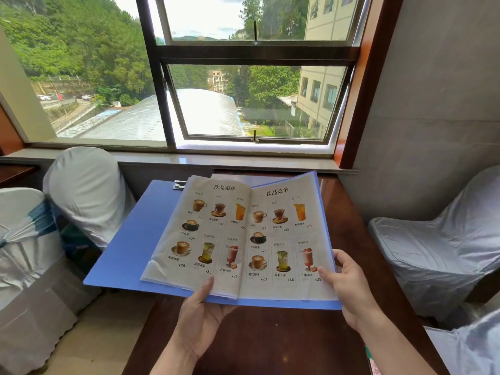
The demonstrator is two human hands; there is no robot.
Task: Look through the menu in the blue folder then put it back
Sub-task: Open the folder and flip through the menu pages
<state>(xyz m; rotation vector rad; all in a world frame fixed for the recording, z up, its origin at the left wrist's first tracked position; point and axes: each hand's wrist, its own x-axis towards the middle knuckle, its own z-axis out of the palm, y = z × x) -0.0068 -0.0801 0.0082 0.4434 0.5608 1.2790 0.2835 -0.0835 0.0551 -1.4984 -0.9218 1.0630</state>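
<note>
Head view shows the blue folder (127, 244) lying open and held up at a slant over the wooden bench (270, 336), its left cover reaching out past the bench edge toward the covered chairs (84, 193). Our left hand (200, 318) is closed on the near edge at the spine, thumb on top of the left menu page (200, 234), fingers underneath. Our right hand (349, 288) pinches the near right corner of the right menu page (284, 239), thumb on the page face, fingers behind the cover.

We judge the folder light and its covers thin and flexible; supported only at one edge, they will likely sag. The pages sit in glossy sleeves, so we expect them to be slippery and limp: turn them from a corner, not the middle. For closing, we would grip near the spine and bring the covers together.

A metal clip (179, 184) sits beyond the left grip at the cover's top. Beyond both grips the windowsill (216, 161) is close. Right of the right grip the bench is bare up to another covered chair (443, 247). Left of the left grip the cover hangs over open floor.
</note>
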